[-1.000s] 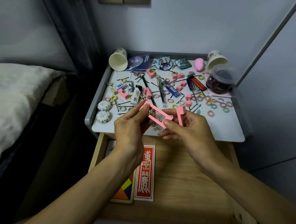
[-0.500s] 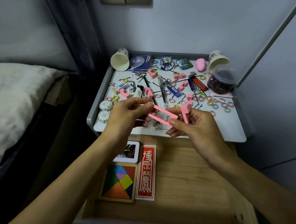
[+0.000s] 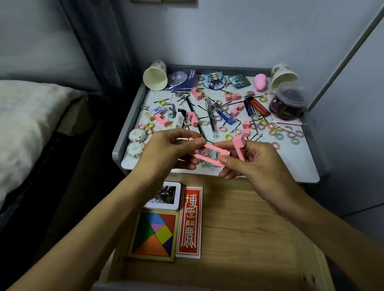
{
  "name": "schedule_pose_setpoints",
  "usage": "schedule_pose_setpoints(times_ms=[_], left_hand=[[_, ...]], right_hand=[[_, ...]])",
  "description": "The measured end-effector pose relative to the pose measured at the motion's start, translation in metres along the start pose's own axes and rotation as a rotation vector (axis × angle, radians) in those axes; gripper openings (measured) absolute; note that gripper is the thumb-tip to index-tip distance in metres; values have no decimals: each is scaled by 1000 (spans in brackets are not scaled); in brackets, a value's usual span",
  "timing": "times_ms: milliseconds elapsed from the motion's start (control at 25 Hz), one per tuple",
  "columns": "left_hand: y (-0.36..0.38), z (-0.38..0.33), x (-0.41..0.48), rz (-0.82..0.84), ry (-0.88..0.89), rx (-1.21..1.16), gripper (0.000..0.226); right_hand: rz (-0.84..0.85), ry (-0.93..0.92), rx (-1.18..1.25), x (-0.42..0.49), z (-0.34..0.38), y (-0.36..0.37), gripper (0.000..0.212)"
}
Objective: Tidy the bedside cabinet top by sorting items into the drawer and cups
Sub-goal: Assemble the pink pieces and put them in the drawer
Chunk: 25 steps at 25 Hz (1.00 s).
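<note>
Both hands meet above the front edge of the bedside cabinet top (image 3: 296,168), sharing a pink rectangular frame piece (image 3: 210,154). The left hand (image 3: 164,150) has its fingers clamped on the frame's left end, and the right hand (image 3: 256,164) has its fingers clamped on the frame's right end while also holding a pink block piece (image 3: 240,145) upright against them. Behind the hands the cabinet top is littered with more pink blocks, small coloured hair rings, bobby pins, pens and badges; a paper cup (image 3: 155,77) lies on its side at the back left corner, another tipped paper cup (image 3: 282,75) at the back right beside a clear lidded jar (image 3: 287,103). Below, the open wooden drawer (image 3: 248,237) holds a tangram puzzle (image 3: 154,234), a red card box (image 3: 189,222) just beside it, and a small white tin (image 3: 166,196) behind.
</note>
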State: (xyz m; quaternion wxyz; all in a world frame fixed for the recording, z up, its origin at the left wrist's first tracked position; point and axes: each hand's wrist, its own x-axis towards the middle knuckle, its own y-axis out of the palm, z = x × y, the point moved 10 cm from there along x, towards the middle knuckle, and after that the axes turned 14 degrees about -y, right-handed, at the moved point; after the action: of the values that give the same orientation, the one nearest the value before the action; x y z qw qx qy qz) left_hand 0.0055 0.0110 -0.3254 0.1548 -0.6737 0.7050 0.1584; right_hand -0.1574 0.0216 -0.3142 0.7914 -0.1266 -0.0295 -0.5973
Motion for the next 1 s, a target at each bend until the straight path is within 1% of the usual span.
schedule_pose_setpoints(times_ms=[80, 280, 360, 480, 560, 640, 760, 840, 920, 1000], left_hand=[[0, 0, 1, 2, 3, -1, 18], [2, 1, 3, 23, 9, 15, 10], [1, 1, 3, 18, 13, 20, 10], [-3, -3, 1, -29, 50, 51, 11], [-5, -6, -1, -58, 77, 78, 12], [-5, -6, -1, -70, 86, 92, 14], [-4, -4, 0, -66, 77, 115, 12], [-2, -2, 2, -59, 66, 119, 11], [-1, -2, 2, -56, 60, 122, 11], [-1, -1, 2, -56, 57, 130, 11]], right_hand=[[9, 3, -12, 0, -1, 0, 26], [15, 10, -20, 0, 0, 1, 25], [-20, 30, -46, -1, -2, -3, 22], [-123, 40, -216, -2, -1, -20, 12], [-175, 31, -252, -1, 2, -28, 10], [-172, 47, -236, 1, 3, -28, 16], [-71, 103, -160, 1, -1, -14, 32], [-48, 134, -58, 0, -5, -8, 30], [-39, 134, -58, -1, -6, -8, 28], [-64, 112, -62, -1, -6, -14, 25]])
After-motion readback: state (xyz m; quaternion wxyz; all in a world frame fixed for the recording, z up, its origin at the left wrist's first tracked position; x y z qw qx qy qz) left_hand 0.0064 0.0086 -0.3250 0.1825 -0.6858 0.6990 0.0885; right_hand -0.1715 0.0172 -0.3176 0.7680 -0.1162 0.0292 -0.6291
